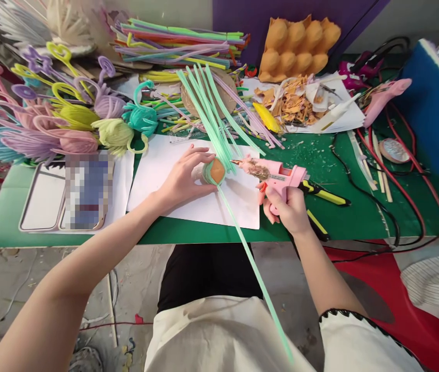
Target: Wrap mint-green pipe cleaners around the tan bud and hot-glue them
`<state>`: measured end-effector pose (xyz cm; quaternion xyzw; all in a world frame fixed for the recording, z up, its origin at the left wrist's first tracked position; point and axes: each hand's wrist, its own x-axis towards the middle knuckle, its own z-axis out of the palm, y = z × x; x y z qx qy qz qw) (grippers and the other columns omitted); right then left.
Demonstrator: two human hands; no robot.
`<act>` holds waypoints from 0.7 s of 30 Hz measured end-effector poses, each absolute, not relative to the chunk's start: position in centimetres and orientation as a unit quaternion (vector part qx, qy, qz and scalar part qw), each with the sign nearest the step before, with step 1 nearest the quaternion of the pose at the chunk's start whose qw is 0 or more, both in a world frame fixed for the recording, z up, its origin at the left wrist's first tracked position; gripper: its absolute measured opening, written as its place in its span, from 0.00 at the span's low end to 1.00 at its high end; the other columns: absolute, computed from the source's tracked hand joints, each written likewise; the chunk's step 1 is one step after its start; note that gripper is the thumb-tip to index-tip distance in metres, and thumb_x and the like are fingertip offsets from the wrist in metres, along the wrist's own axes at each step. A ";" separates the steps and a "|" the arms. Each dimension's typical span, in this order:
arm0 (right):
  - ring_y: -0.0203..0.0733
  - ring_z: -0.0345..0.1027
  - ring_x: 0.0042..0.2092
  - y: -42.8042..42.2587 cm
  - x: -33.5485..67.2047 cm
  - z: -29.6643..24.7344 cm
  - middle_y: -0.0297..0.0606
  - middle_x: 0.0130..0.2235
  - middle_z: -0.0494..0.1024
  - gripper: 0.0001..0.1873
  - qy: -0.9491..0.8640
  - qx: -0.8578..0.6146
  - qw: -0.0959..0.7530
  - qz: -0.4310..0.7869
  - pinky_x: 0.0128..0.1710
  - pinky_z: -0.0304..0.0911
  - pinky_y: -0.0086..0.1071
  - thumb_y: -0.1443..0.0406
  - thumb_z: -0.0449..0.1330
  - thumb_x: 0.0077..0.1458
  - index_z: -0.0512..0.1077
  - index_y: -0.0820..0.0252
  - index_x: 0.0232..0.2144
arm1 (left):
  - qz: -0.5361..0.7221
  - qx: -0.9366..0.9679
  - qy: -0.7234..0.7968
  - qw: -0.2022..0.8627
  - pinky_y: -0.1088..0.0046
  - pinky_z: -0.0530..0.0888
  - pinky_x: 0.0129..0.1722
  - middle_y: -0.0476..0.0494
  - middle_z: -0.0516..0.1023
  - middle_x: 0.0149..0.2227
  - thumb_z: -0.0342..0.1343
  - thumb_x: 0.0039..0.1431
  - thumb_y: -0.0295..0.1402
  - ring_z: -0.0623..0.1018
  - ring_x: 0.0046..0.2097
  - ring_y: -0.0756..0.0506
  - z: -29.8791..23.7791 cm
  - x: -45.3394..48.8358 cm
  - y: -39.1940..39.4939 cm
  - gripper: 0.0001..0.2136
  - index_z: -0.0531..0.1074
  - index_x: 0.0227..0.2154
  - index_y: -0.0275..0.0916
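Note:
Over a white sheet of paper (157, 175), my left hand (184, 173) grips a small round piece (217, 171) with an orange-brown middle and mint green pipe cleaner wound around its side. A long loose end of mint pipe cleaner (250, 253) runs from it down past the table edge, over my lap. My right hand (287, 206) is closed around the handle of a pink glue gun (271, 175). The gun's nozzle points left, close to the wound piece and near a bundle of mint green pipe cleaners (212, 119) lying behind it.
Finished pipe cleaner pieces (72, 113) crowd the left. A phone (88, 191) lies in front of them. Behind are a pipe cleaner stack (181, 44), an orange egg tray (299, 46) and torn scraps (291, 103). Yellow-black pliers (326, 194) and cables (413, 191) lie right.

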<state>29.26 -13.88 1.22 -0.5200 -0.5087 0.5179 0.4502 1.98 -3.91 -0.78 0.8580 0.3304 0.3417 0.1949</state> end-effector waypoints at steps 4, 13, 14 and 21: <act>0.32 0.65 0.15 -13.8 29.6 0.4 0.33 0.27 0.78 0.28 -0.521 -0.503 0.429 0.539 0.13 0.52 0.29 0.41 0.66 0.53 0.75 0.59 0.37 | 0.340 0.857 0.332 0.196 0.43 0.66 0.69 0.39 0.80 0.56 0.74 0.49 0.35 0.76 0.63 0.35 -0.7 2.1 -4.0 0.28 0.70 0.51 0.43; 0.29 0.57 0.13 -14.5 29.8 0.5 0.36 0.28 0.83 0.22 -0.546 -0.520 0.401 0.520 0.15 0.54 0.31 0.46 0.64 0.59 0.78 0.59 0.38 | 0.349 0.849 0.336 0.211 0.43 0.63 0.70 0.38 0.80 0.55 0.74 0.48 0.35 0.75 0.63 0.34 -0.8 2.1 -4.0 0.28 0.71 0.51 0.43; 0.30 0.58 0.13 -14.6 29.9 0.4 0.35 0.25 0.81 0.23 -0.554 -0.523 0.394 0.513 0.16 0.55 0.32 0.45 0.64 0.59 0.79 0.59 0.37 | 0.350 0.849 0.336 0.211 0.43 0.63 0.70 0.38 0.80 0.55 0.74 0.48 0.35 0.75 0.63 0.35 -0.8 2.1 -4.0 0.28 0.71 0.51 0.43; 0.35 0.60 0.15 -14.8 30.0 -0.1 0.28 0.12 0.65 0.25 -0.579 -0.540 0.375 0.482 0.22 0.61 0.33 0.44 0.62 0.60 0.77 0.57 0.26 | 0.349 0.849 0.334 0.214 0.43 0.63 0.71 0.38 0.80 0.55 0.74 0.49 0.36 0.75 0.63 0.35 -0.9 2.0 -3.9 0.28 0.71 0.52 0.43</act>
